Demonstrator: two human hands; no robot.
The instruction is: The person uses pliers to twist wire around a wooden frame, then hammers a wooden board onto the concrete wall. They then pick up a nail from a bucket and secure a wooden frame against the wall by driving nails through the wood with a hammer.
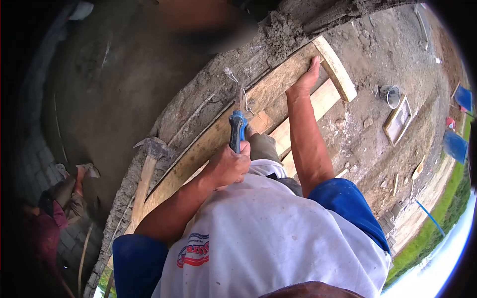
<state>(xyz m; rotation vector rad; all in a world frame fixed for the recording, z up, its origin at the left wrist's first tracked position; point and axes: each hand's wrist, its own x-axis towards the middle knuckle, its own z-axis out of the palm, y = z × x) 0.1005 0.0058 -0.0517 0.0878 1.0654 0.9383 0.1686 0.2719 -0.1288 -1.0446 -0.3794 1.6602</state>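
My left hand [231,163] is closed around the blue and black handle of a tool [237,130]. Its narrow metal end points away from me over a long wooden plank [268,89]; its exact kind is hard to make out. A thin pale cord [248,107] hangs beside it. At the plank's far end, my right hand [305,80] grips the wood close to a short crosspiece [335,69], with some fingers hidden. A hammer [154,148] with a wooden handle leans across the plank and the rough mortar edge, left of my left hand.
A wet-looking grey surface [124,99] spreads to the left, where another person [54,213] is partly visible. On the dirt to the right are a clear bucket [390,96], a wooden frame [398,120] and blue objects [455,146]. Lumpy mortar [283,35] borders the plank.
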